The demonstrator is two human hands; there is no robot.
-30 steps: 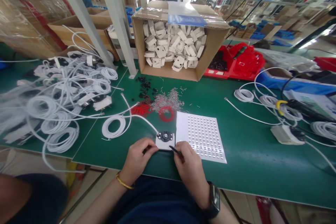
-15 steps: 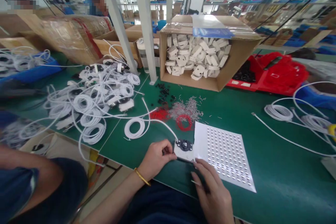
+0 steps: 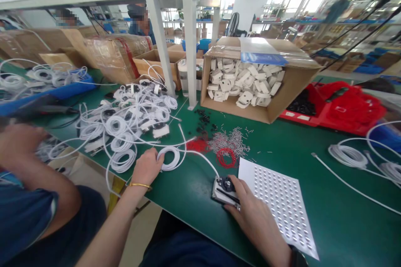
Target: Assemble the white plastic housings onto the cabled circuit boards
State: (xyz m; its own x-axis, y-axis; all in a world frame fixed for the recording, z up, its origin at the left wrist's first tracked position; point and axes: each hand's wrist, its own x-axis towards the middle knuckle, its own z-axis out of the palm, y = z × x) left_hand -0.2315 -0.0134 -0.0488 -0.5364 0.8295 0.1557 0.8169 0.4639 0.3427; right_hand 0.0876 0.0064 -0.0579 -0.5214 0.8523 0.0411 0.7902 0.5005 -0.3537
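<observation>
Beside the white dotted sheet (image 3: 278,204) on the green bench (image 3: 328,200), the right hand (image 3: 250,212) was pressed down on the white plug housing (image 3: 224,190), fingers clamped over its near edge and a thin black tool pinned between them and the part. Half a second earlier that hand had hovered just short of the housing, and the left hand had been steadying the part's other side. Now the left hand (image 3: 147,167) had gone well away from the sheet, out to the white cable coil (image 3: 169,158), its fingers curled around the coil's near loop. The cord ran from that coil back to the housing. Beyond the sheet lay the red rings (image 3: 226,156) and loose metal pins (image 3: 232,139), and farther back the cardboard box of white shells (image 3: 250,85). A neighbour's arm (image 3: 28,167) showed far off on the coil's side.
</observation>
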